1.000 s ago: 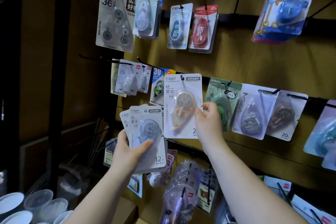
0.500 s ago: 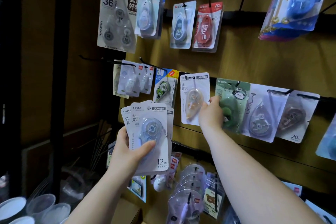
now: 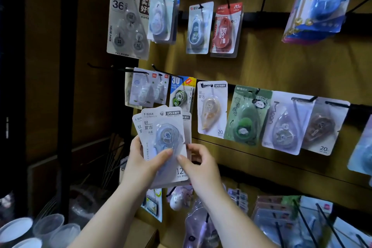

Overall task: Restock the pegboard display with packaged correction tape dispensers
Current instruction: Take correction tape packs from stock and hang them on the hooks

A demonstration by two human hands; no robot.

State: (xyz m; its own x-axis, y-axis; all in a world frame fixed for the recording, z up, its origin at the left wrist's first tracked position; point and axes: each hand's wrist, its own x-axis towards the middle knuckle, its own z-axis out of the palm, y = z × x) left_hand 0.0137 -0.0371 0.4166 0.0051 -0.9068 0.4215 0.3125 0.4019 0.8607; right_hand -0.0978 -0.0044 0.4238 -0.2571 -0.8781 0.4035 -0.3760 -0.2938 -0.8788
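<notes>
Brown pegboard (image 3: 261,66) behind. Holding a fan of blue tape packs (image 3: 161,127) in the left hand (image 3: 141,165), thumb across the top one. Pinching the fan's right edge with the right hand (image 3: 201,167). Fan low, in front of the board, just under the hung orange pack (image 3: 211,110).

A fanned stack of blue-dispenser packs (image 3: 161,139), upright, below the pegboard (image 3: 281,66).

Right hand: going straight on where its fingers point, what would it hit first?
The stack of packs held in the left hand; the right hand seems to be pinching its right edge.
</notes>
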